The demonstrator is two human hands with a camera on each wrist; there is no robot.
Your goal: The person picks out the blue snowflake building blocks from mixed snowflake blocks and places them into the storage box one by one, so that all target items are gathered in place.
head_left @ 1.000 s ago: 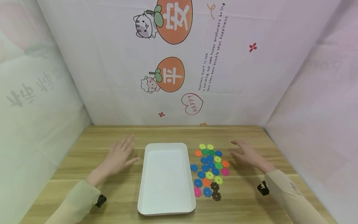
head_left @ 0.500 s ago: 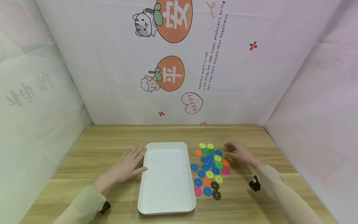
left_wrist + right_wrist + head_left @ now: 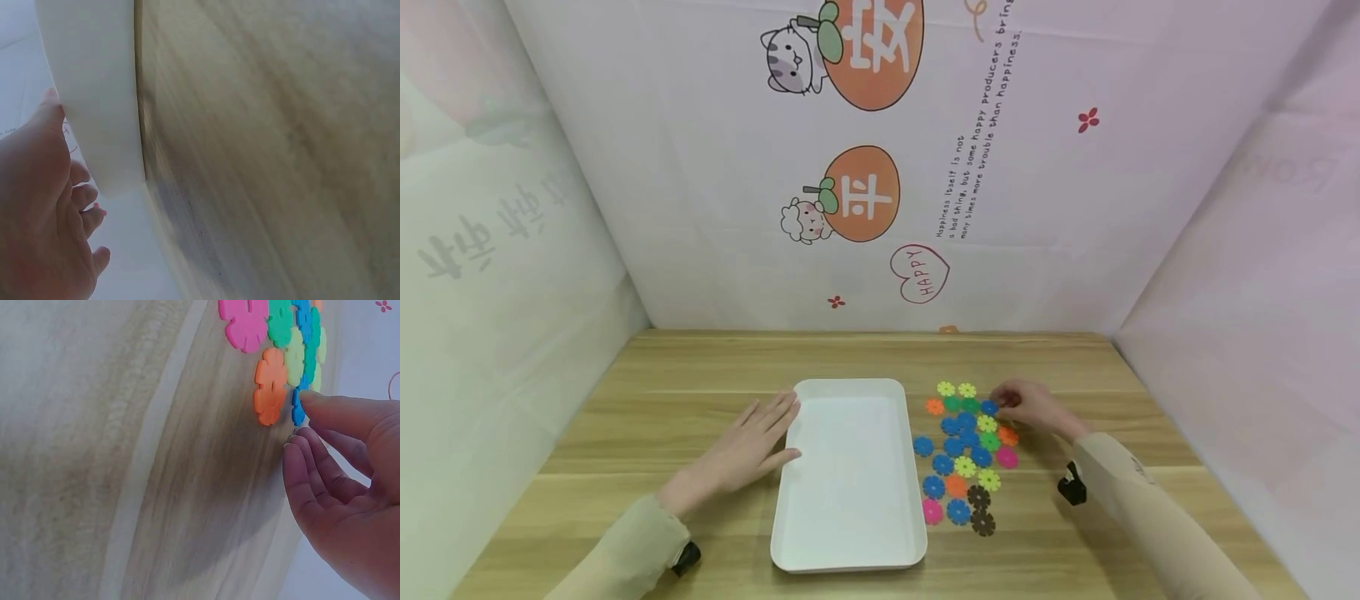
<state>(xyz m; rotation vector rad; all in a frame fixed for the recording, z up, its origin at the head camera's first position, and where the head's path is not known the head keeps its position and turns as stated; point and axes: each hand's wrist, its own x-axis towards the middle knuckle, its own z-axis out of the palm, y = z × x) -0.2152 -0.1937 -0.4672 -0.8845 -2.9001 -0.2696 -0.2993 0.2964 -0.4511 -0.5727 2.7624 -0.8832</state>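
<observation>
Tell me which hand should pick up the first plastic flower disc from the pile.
Right. The right hand already has a fingertip on the blue plastic flower disc at the pile's far right edge. The left hand rests flat against the left rim of the white rectangular tray, which lies between it and the pile.

Cloth-walled (image 3: 700,167) tabletop (image 3: 700,375) recording booth.

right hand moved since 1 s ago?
Yes. The right hand has shifted left, closing on the flower pieces; its fingertips now touch the blue piece.
</observation>
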